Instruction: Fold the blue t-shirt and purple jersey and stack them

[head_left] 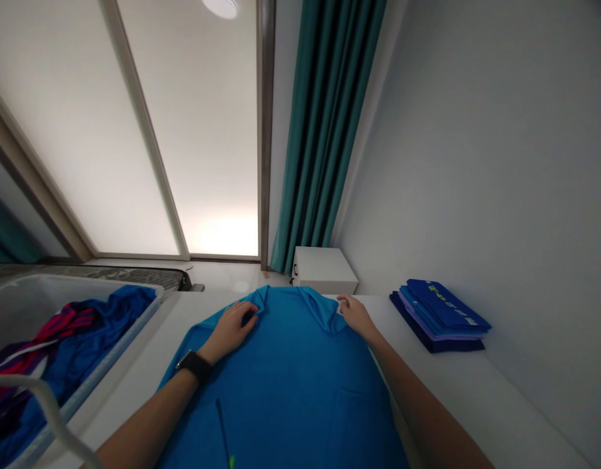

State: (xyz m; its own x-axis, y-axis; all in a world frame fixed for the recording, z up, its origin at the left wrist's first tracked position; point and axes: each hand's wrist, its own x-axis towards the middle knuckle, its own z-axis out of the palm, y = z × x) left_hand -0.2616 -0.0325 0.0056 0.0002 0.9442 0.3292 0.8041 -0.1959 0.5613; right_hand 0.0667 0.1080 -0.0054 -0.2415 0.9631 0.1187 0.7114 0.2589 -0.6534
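A bright blue shirt (pixel 285 378) lies spread on the white table in front of me, its upper edge near the table's far side. My left hand (pixel 235 327), with a black watch (pixel 195 366) on the wrist, rests on the upper left shoulder area. Its fingers are bent, and the thumb is apart from them. At the upper right, my right hand (pixel 356 316) has its fingertips closed at the edge of a folded-over part of the shirt. A dark cord-like strip (pixel 222 426) with a green end shows on the lower front.
On the left stands a white tub (pixel 112 361) holding blue and red-striped clothes (pixel 68 339). A stack of folded blue and purple clothes (pixel 439 312) sits at the right by the wall. Behind the table are a white cabinet (pixel 324 266) and a teal curtain (pixel 329 130).
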